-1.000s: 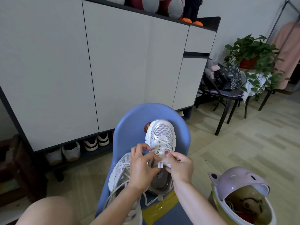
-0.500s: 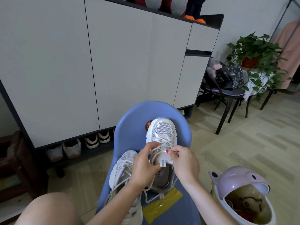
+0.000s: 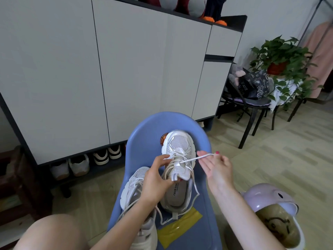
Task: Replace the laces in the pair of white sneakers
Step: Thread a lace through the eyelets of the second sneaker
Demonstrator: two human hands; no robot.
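Note:
Two white sneakers lie on a blue chair (image 3: 144, 138). The right sneaker (image 3: 179, 150) points its toe at the chair back; the left sneaker (image 3: 134, 188) lies beside it, nearer me. My left hand (image 3: 156, 179) holds the right sneaker at its tongue and upper eyelets. My right hand (image 3: 216, 168) is off to the shoe's right and pinches a white lace (image 3: 196, 158) between thumb and forefinger, its other fingers spread. The lace runs taut from the eyelets to that pinch. Loose lace loops hang down around the shoe's heel.
A yellow strip (image 3: 178, 226) lies on the chair seat. A lilac-lidded bin (image 3: 273, 210) stands at lower right. A white shoe cabinet (image 3: 126, 69) fills the back, with shoes under it. A black chair with a bag (image 3: 252, 87) and a potted plant (image 3: 281, 56) stand at right. My knee (image 3: 52, 231) is at lower left.
My right hand has drawn the lace out of the eyelets, moving from the shoe's tongue out to the right. My left hand stays on the sneaker.

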